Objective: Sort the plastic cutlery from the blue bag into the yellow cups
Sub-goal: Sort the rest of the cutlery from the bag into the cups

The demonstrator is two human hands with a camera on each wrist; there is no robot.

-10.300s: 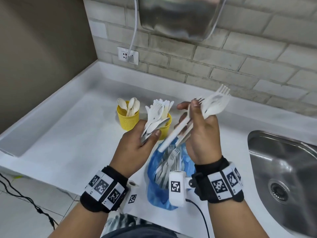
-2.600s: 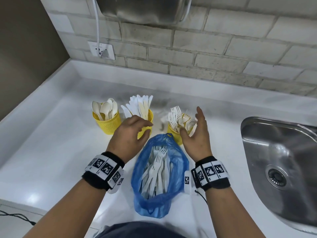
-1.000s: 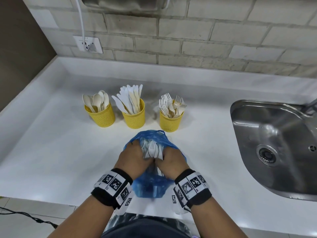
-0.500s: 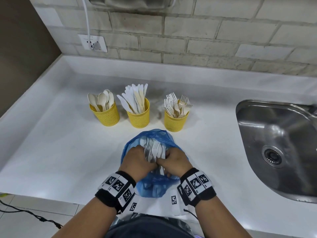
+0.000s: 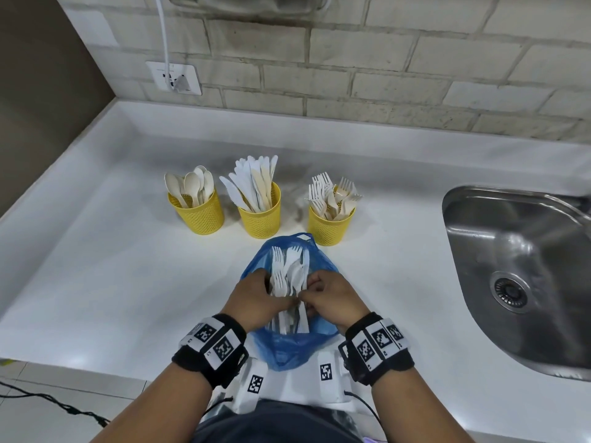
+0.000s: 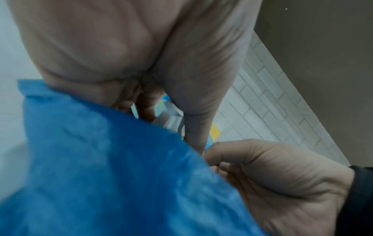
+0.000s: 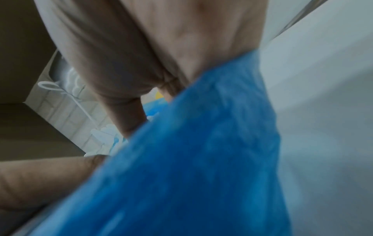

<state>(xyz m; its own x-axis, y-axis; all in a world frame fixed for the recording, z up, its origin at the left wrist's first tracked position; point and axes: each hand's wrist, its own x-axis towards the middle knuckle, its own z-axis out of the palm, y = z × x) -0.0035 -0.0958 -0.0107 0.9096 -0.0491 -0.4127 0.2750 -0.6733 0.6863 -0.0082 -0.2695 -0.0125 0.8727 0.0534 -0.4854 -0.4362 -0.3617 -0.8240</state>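
On a white counter (image 5: 96, 266) against a brick wall, three yellow mesh cups stand in a row, seen from the head camera. Farthest left, the spoon cup (image 5: 198, 212) holds pale spoons. Next, the knife cup (image 5: 260, 214) holds knives fanned upward. Third, the fork cup (image 5: 329, 225) holds forks. Just in front of the knife and fork cups lies the blue bag (image 5: 287, 346), its mouth open toward the cups, with white cutlery (image 5: 289, 273) inside, fork tines pointing at the cups. Far right, a steel sink (image 5: 518, 266) is set into the counter.

Both hands are in the bag's mouth, nearly touching. The left hand (image 5: 256, 298) has its fingers curled around the left side of the cutlery bundle. The right hand (image 5: 332, 298) has fingers bent and closed on the bundle's right side, thumb and forefinger pinched together; the left wrist view shows that pinch near the left thumb. Both wrist views are mostly filled with blurred blue plastic and palm, so exactly which pieces each finger holds cannot be told.

The step in hand looks like gathering another batch from the bag. Next would come lifting the bundle clear of the plastic, separating pieces by type, and dropping each into its matching cup; the visible pieces look mostly like forks, so the right-hand cup is the likely target.
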